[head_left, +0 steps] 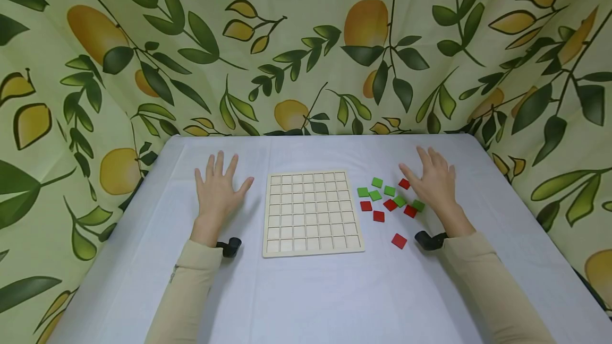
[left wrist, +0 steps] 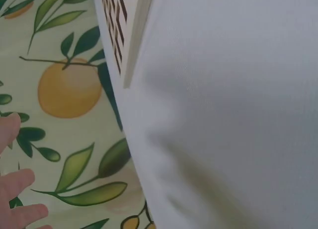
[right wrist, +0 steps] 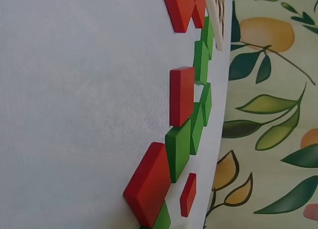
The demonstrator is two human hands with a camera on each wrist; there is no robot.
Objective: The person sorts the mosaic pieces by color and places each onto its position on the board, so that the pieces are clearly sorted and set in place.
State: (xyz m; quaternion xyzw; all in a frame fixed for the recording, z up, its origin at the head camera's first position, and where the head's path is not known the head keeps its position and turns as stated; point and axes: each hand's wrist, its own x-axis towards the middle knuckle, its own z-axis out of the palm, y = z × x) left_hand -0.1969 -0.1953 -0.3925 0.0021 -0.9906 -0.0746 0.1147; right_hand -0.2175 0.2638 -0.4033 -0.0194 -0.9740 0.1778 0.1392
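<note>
In the head view, a pale wooden grid board (head_left: 311, 206) lies flat with its square cells bare. Several small red tiles (head_left: 379, 216) and green tiles (head_left: 375, 195) are scattered to its right, and one red tile (head_left: 399, 241) lies apart, nearer the front. My left hand (head_left: 217, 192) is over the table left of the board, fingers spread, holding nothing; some of its fingers (left wrist: 20, 182) show in the left wrist view. Beside the tiles, my right hand (head_left: 434, 182) hovers with extended fingers and grips nothing. The right wrist view shows the tiles close up, including a red tile (right wrist: 182, 96).
A white cloth covers the table (head_left: 306, 301). Behind and beside it hangs a curtain (head_left: 306, 68) printed with leaves and fruit. A black wrist camera (head_left: 231, 247) sits at the left wrist and another black camera (head_left: 430, 240) at the right.
</note>
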